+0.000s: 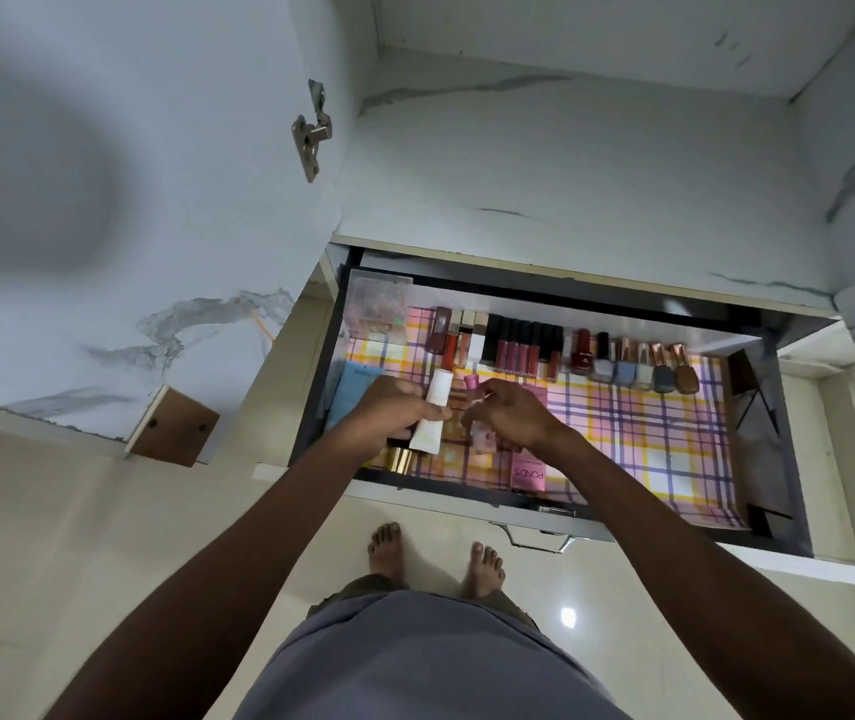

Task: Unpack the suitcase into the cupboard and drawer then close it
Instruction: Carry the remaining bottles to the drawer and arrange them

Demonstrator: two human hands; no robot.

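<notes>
A white tube (433,415) is being gripped by the left hand (389,407) over the open drawer (545,498), near its left end. A small pink bottle (480,423) is being pinched by the right hand (511,415) just beside it. Nail polishes (643,363) and lip glosses (519,345) are being kept in a row along the far edge, on the checked liner (649,433). A pink box (529,472) is sitting at the near edge.

The drawer (758,532) liner (649,433) was pink, yellow and purple plaid; the tube (433,413) white; the box (529,472) pink.
</notes>
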